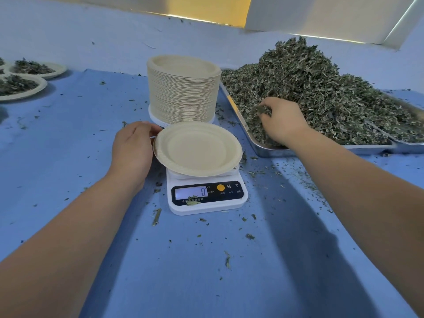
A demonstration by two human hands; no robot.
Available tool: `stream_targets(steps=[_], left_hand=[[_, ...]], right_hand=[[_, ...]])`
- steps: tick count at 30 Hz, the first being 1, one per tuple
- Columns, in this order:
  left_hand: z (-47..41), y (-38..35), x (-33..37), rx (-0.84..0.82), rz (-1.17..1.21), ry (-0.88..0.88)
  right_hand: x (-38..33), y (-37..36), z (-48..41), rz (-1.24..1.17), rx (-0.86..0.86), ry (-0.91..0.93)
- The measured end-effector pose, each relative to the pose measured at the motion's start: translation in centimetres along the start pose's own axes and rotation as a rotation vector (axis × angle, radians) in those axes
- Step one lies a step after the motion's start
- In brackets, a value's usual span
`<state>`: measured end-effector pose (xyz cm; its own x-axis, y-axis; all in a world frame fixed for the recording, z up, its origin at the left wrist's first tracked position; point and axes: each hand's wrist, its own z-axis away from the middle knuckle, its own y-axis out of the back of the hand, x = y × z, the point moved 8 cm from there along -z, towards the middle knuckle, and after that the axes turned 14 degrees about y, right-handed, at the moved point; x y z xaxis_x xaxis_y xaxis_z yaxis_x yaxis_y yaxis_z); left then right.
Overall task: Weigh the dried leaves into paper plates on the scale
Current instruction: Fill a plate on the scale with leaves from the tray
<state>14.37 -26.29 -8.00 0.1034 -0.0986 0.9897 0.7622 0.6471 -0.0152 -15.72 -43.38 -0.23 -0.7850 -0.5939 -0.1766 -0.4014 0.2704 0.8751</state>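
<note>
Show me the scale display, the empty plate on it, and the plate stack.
Scale display (188,192), head view, lit screen.
Empty plate (197,149), head view, its bare centre.
Plate stack (182,97), head view, its ribbed side.

Filled plates (39,90) cut by left edge — tray (270,153) by right.

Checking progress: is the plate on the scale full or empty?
Empty. The plate on the scale shows bare paper, and the display reads 0.
</note>
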Motion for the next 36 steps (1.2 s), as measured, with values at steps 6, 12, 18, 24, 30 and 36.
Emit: stream_targets(steps=[6,12,18,24,30,36], left_hand=[[0.0,0.0,-0.1,-0.006,0.003,-0.002],[0.1,-0.1,0.0,-0.011,-0.007,-0.011],[-0.1,-0.1,0.0,-0.001,-0.019,-0.016],[0.2,0.0,0.1,-0.009,-0.033,-0.015],[0.8,0.1,0.2,-0.001,-0.011,-0.037],[0.8,0.2,0.4,0.003,-0.016,-0.029]], right_hand=[[-0.2,-0.3,0.2,-0.025,0.007,0.007],[-0.5,0.6,0.0,-0.080,0.051,-0.006],[-3.9,4.1,-1.0,-0.219,0.185,0.073],[-12.3,5.6,0.5,-0.371,0.165,0.291],[-17.7,1.2,3.0,-0.328,-0.155,0.484],[-18.2,-0.9,3.6,-0.257,-0.369,0.491]])
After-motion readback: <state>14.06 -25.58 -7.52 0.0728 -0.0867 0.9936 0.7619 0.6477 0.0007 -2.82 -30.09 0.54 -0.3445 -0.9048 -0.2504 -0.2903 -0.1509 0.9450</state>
